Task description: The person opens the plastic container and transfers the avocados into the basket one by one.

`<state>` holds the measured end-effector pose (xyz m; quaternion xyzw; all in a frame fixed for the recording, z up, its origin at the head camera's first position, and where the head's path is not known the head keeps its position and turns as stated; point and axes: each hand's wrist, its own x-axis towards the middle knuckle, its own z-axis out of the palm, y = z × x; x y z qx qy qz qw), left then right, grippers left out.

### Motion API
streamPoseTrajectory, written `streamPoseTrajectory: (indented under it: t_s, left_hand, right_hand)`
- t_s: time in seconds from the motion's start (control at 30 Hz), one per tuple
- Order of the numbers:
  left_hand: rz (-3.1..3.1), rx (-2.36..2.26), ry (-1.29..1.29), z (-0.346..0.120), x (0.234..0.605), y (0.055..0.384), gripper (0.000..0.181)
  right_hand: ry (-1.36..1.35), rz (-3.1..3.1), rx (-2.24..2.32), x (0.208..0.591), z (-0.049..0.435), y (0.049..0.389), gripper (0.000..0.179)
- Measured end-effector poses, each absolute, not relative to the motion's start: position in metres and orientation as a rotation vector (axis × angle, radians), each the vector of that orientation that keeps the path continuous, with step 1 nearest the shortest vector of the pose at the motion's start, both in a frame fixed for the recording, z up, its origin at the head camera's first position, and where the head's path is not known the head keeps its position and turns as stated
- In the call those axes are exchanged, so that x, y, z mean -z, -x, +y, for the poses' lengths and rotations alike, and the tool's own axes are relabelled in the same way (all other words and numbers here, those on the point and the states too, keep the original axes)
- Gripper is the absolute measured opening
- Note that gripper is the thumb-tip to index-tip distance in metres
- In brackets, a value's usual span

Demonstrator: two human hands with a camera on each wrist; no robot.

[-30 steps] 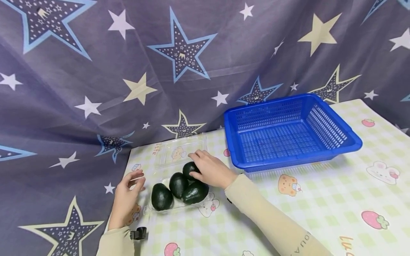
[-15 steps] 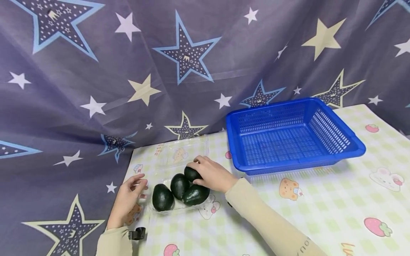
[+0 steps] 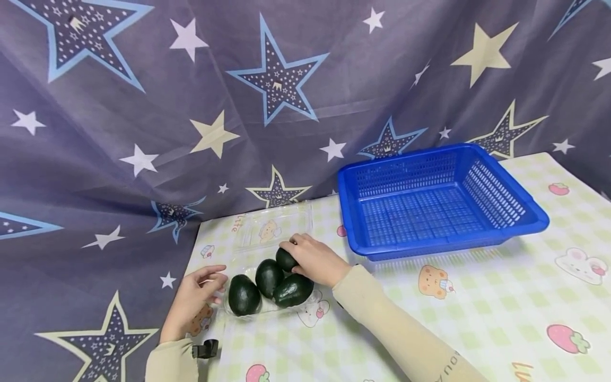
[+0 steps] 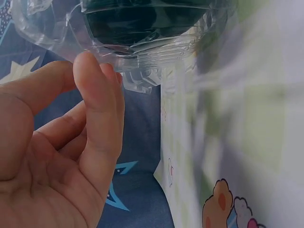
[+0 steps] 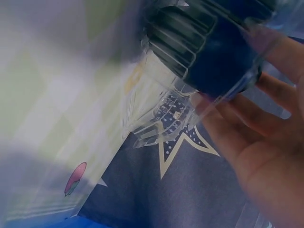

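Note:
Several dark green avocados lie in a clear plastic clamshell box [image 3: 255, 317] on the table, its lid folded back behind them. My right hand [image 3: 322, 261] grips the back-right avocado [image 3: 285, 259], fingers over its far side and thumb on the near side. In the right wrist view that avocado [image 5: 218, 66] shows dark behind the clear plastic, with fingertips around it. A front-right avocado [image 3: 293, 291], a middle avocado [image 3: 269, 278] and a left avocado [image 3: 244, 295] fill the rest. My left hand [image 3: 193, 294] is at the box's left side, fingers loosely bent, fingertips right at the plastic wall [image 4: 161, 59].
A blue perforated plastic basket [image 3: 377, 249] stands at the back right with nothing in it. The transparent lid [image 3: 296, 217] reaches back toward the star-patterned curtain [image 3: 215, 170]. A checked tablecloth [image 3: 382, 318] with cartoon prints covers the table.
My left hand has moved right and a little down, closer to the box's left wall. The right hand stays at the back-right avocado. The head view has shifted slightly.

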<state>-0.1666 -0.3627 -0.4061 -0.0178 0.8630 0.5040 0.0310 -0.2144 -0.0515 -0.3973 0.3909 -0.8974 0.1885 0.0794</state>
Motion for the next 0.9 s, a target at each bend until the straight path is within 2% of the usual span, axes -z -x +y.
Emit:
streamPoseTrajectory:
  t_s: [0.57,0.8,0.9]
  left_hand:
    - [2.638,-1.567,0.132,-0.3607,0.4082,0.1669,0.046]
    - [2.658,-1.547,0.106,-0.361,0.4083,0.1657,0.047]
    - [2.666,-1.546,0.101,-0.3614,0.4078,0.1662,0.046]
  right_hand:
    - [-1.131,-2.709,-0.528,0.3946,-0.0545,0.2158,0.053]
    - [-1.153,-2.709,-0.581,0.3951,-0.0544,0.2173,0.065]
    - [-1.169,-2.684,-0.62,0.3962,-0.0549,0.2184,0.061]
